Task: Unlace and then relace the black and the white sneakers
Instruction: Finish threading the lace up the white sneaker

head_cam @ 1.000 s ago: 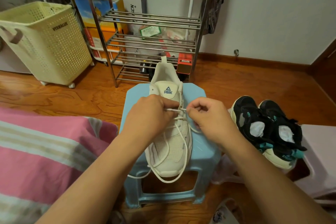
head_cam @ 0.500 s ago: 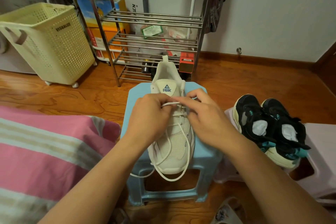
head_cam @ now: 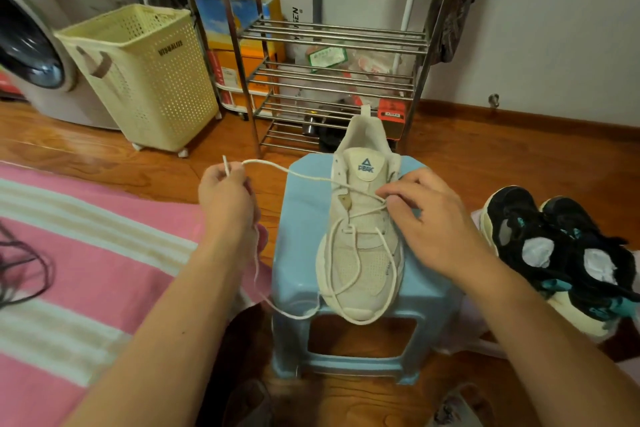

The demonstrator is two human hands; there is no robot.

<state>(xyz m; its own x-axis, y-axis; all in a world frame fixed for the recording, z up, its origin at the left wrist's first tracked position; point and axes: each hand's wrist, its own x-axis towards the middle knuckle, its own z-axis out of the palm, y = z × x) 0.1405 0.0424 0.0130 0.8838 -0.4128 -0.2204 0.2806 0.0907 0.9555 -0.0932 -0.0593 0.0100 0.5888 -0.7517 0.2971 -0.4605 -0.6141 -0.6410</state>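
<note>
The left hand (head_cam: 227, 192) is pinching one end of the white lace (head_cam: 294, 174) out beyond the stool's left edge. The right hand (head_cam: 427, 218) is lying on the white sneaker (head_cam: 363, 236), its curled fingertips (head_cam: 384, 191) at the lace crossing; whether they are gripping it is unclear. The sneaker is sitting lengthwise on the blue stool (head_cam: 298, 218), toe at the near rim. Two black sneakers (head_cam: 561, 253) are crowding the stool's right side, a striped blanket (head_cam: 86, 253) its left. Behind it are standing one metal rack (head_cam: 329, 45) and one laundry basket (head_cam: 145, 73).
</note>
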